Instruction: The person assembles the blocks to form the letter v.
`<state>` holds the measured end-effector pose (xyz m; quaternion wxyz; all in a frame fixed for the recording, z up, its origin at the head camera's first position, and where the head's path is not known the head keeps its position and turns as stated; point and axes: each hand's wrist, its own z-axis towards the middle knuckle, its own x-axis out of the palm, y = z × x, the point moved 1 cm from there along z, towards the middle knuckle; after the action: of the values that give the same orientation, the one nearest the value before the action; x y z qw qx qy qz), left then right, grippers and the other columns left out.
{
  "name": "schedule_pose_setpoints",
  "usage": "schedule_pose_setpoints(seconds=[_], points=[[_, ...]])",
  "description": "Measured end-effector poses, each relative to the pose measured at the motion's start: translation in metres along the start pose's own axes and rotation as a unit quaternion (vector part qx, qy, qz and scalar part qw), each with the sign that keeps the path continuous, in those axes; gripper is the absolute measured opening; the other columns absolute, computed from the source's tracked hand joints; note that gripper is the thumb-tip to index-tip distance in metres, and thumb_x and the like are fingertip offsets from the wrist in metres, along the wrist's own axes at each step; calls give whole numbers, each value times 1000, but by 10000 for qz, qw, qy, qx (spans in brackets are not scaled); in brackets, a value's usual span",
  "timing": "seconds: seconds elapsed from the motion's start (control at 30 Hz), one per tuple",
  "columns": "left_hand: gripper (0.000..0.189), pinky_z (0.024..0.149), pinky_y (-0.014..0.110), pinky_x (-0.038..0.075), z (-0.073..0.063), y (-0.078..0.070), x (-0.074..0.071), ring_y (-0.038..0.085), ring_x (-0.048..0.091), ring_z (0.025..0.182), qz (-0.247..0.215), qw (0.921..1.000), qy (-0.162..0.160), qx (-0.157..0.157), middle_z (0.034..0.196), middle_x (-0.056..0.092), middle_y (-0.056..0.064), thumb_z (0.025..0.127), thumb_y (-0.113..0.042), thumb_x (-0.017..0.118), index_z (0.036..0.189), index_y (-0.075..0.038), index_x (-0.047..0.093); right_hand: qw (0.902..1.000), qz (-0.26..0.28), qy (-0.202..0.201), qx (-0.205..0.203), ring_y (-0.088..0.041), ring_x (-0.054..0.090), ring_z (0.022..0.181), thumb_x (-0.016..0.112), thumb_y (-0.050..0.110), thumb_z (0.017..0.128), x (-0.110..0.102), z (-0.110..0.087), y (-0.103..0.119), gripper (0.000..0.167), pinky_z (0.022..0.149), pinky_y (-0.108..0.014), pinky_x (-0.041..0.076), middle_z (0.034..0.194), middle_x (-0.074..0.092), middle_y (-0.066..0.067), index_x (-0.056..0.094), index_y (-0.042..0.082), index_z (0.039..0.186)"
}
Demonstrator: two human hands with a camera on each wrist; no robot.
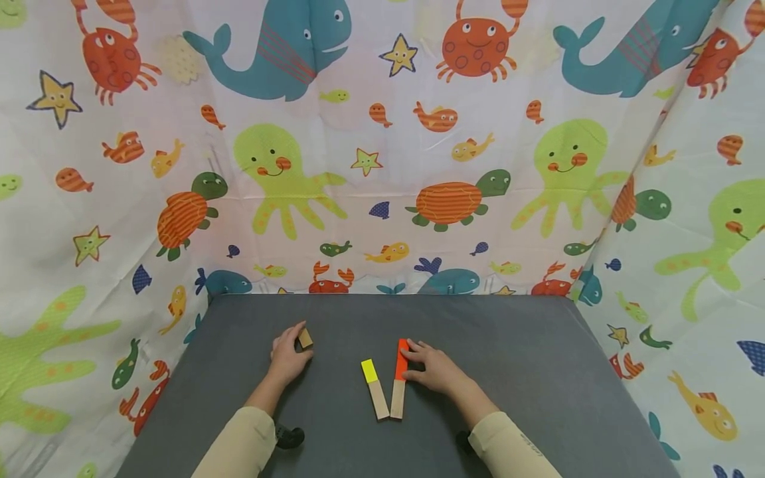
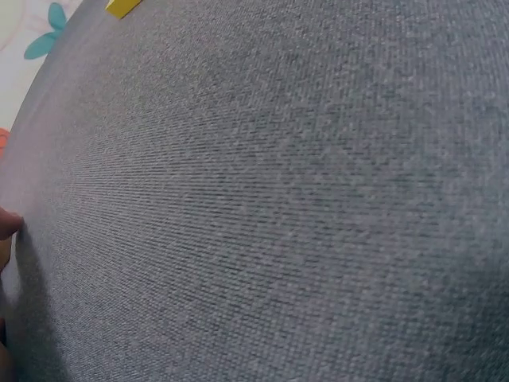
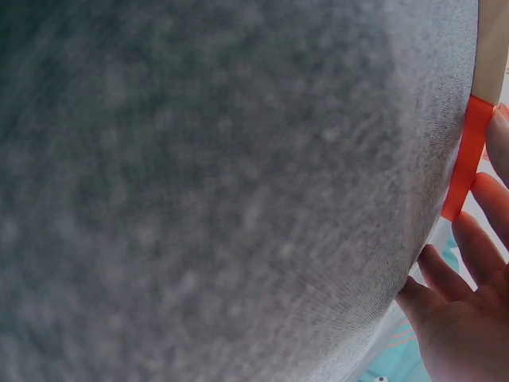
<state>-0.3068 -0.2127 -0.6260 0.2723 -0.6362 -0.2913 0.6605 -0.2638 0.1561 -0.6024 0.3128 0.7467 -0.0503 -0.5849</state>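
In the head view, my left hand (image 1: 289,355) holds a small plain wooden block (image 1: 305,338) between fingers and thumb at the left of the table. My right hand (image 1: 439,368) rests its fingertips and thumb along the right side of an orange block (image 1: 402,358). That block meets a plain wooden block (image 1: 397,399) end to end. Left of this row, a yellow block (image 1: 369,371) meets another wooden block (image 1: 378,400), tilted so the near ends come together in a V. The right wrist view shows fingers (image 3: 477,239) spread beside the orange block.
The grey table (image 1: 335,451) runs back to a curtain (image 1: 370,219) printed with sea animals, which also hangs along both sides. A dark object (image 1: 289,437) shows by the left sleeve. The yellow block's corner (image 2: 122,8) appears at the top of the left wrist view.
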Motion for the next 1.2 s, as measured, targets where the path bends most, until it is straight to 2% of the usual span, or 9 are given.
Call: schedule_pose_setpoints(seconds=[0.3,0.43,0.73,0.97,1.2], points=[[74,113,66,24,2,1,-4,45,30,140,13,9996,93,-262,155,40,21,90,-13,70,156,-8,37,10000,37,43,-10,-40,29,150,70,42,93,-1,-3,3,63,114,-66,28,164,33,-5,50,21,150],[74,113,64,26,3,-1,-5,46,32,137,139,9995,102,-262,153,39,25,90,-15,71,155,-4,37,10000,65,10,44,-40,29,150,70,43,93,-2,-2,4,64,114,-66,28,164,33,-4,51,21,149],[63,107,59,37,2,-5,-5,44,39,131,142,9995,17,-273,146,43,27,89,-12,72,146,3,49,9999,55,16,95,-39,30,150,70,43,93,-2,-2,3,64,114,-64,30,164,33,-4,50,21,150],[60,106,57,41,0,-7,-6,42,42,128,-45,9991,-91,-400,145,45,25,85,-11,76,140,0,56,10000,59,26,64,-40,30,149,70,42,93,-1,-2,3,64,113,-65,30,163,33,-5,50,20,150],[60,105,59,42,-2,-15,-6,43,45,127,-131,9994,-204,-252,142,49,26,83,-12,77,138,-1,58,10000,-32,61,42,-39,31,150,70,43,93,-2,-1,2,64,114,-65,30,163,34,-4,50,22,150]])
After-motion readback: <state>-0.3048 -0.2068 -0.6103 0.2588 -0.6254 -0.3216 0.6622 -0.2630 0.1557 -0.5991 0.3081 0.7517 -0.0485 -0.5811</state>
